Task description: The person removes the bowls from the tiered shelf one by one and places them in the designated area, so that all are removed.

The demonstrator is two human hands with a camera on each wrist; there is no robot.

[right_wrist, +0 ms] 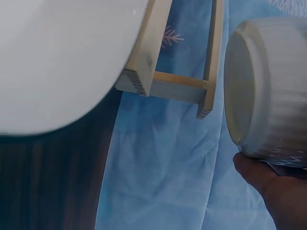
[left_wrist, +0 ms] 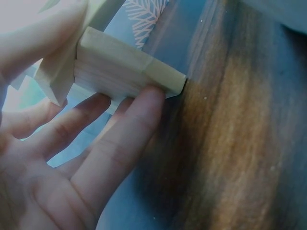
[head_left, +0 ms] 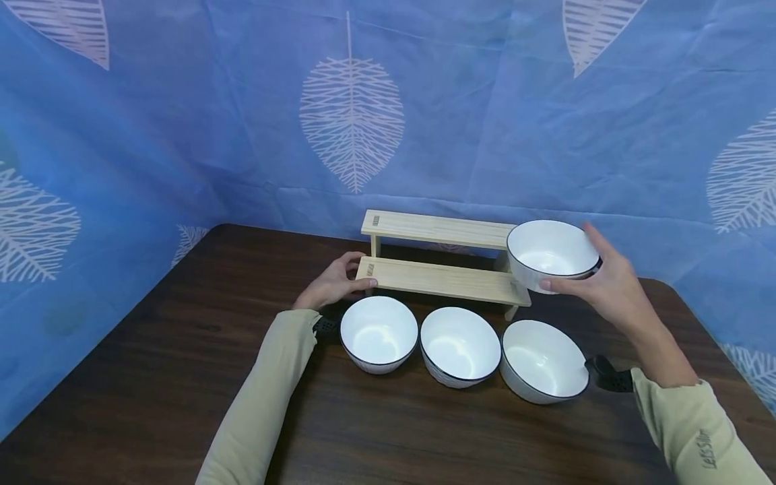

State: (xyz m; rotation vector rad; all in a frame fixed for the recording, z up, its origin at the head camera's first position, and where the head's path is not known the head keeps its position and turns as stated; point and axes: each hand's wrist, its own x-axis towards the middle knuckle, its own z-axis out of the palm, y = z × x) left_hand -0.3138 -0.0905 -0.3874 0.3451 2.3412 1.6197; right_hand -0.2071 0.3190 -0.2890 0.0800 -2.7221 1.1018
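Note:
My right hand [head_left: 612, 289] grips a white bowl [head_left: 548, 249] with a dark rim, thumb and fingers on opposite sides. In the head view this bowl overlaps the right end of a two-step wooden shelf [head_left: 439, 277]. Its round foot [right_wrist: 240, 88] shows in the right wrist view, apart from the shelf's end. At the shelf's left end my left hand [head_left: 333, 279] holds the lower step, thumb over its top. In the left wrist view, fingers [left_wrist: 127, 139] rest against the wooden leg [left_wrist: 129, 67].
Three more white bowls stand in a row before the shelf: left [head_left: 378, 333], middle [head_left: 461, 345] and right [head_left: 543, 360]. They sit on a dark wooden table [head_left: 182, 377]. A blue cloth [head_left: 254, 101] with leaf prints hangs behind it.

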